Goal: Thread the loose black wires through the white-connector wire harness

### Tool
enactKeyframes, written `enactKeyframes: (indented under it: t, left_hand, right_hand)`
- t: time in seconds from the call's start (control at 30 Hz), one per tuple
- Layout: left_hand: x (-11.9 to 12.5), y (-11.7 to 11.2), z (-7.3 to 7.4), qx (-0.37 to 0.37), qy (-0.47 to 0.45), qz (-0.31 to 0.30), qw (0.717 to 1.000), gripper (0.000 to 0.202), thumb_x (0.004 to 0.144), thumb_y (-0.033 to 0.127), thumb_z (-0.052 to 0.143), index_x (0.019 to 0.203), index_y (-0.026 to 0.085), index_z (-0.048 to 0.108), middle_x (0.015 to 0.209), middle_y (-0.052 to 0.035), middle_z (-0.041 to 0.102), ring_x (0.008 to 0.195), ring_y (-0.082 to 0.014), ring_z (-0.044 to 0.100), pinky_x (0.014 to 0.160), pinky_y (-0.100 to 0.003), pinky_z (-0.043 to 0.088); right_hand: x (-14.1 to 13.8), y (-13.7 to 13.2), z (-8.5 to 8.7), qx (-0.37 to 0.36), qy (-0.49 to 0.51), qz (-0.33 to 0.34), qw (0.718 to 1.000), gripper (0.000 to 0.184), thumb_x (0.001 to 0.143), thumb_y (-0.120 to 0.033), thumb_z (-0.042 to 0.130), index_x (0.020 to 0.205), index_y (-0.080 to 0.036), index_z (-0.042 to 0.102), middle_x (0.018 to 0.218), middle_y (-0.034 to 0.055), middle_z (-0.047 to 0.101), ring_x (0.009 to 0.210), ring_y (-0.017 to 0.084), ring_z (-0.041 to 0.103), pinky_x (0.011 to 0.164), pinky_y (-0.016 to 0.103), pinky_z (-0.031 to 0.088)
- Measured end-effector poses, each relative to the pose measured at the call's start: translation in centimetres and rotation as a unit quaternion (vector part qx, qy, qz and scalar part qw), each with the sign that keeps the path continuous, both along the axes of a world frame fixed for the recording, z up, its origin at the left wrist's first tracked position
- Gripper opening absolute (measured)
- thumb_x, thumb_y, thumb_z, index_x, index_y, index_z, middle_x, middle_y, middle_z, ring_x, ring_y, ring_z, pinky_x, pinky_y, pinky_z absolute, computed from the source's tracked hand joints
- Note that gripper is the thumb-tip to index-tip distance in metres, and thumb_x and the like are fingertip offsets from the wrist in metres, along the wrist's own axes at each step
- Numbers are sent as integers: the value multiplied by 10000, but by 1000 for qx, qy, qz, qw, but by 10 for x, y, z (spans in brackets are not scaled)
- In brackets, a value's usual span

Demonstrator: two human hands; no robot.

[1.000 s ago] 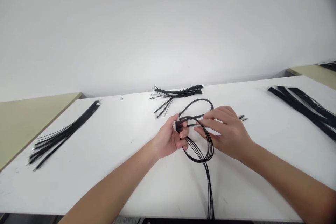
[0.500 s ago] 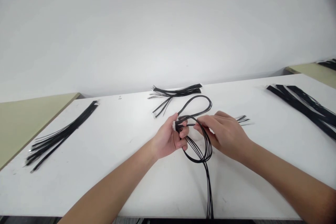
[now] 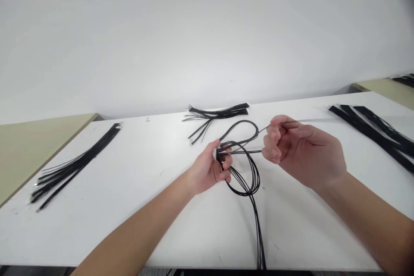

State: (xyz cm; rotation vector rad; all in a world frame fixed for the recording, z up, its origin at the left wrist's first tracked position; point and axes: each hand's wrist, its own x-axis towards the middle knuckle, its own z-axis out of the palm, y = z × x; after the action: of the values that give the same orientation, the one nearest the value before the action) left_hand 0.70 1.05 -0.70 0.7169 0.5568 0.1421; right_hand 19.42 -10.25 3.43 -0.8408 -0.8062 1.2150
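My left hand (image 3: 211, 166) is closed around the white connector end of a black wire harness (image 3: 254, 181), near the middle of the table. Its wires curve into two loops to the right of that hand, and a bundle of them hangs down to the table's front edge. My right hand (image 3: 300, 151) is raised to the right of the loops, palm partly toward me. Its thumb and forefinger pinch a single thin black wire (image 3: 263, 129) that runs back toward the connector. Other wires pass behind its lower fingers, where their ends are hidden.
On the white table (image 3: 129, 233) lie a fanned bundle of black wires (image 3: 77, 164) at left, another bundle (image 3: 220, 114) at the back middle, and flat black cables (image 3: 371, 129) at right. Yellowish boards (image 3: 39, 146) adjoin the left side. A white wall (image 3: 207, 30) stands behind.
My right hand has moved right and up from near the connector and turned its palm toward me, drawing one wire out. My left hand has stayed in place with the connector.
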Motion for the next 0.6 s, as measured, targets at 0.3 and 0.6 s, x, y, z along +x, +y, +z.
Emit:
enactKeyframes:
  t: [0.3, 0.6]
  left_hand:
    - [2, 0, -1, 24, 38, -47, 998, 428, 908, 512, 309, 689, 179, 464, 499, 39, 472, 354, -96, 429, 497, -272, 458]
    - [3, -2, 0, 37, 37, -63, 997, 453, 914, 503, 267, 634, 183, 424, 480, 31, 447, 344, -101, 413, 483, -278, 458]
  right_hand:
    - [-1, 15, -8, -40, 17, -219, 975, 169, 870, -396, 564, 840, -237, 613, 681, -22, 449, 559, 89, 484, 563, 239, 490]
    - [3, 8, -4, -17, -62, -183, 981, 103, 793, -309, 670, 892, -280, 677, 550, -62, 434, 436, 64, 388, 430, 226, 382]
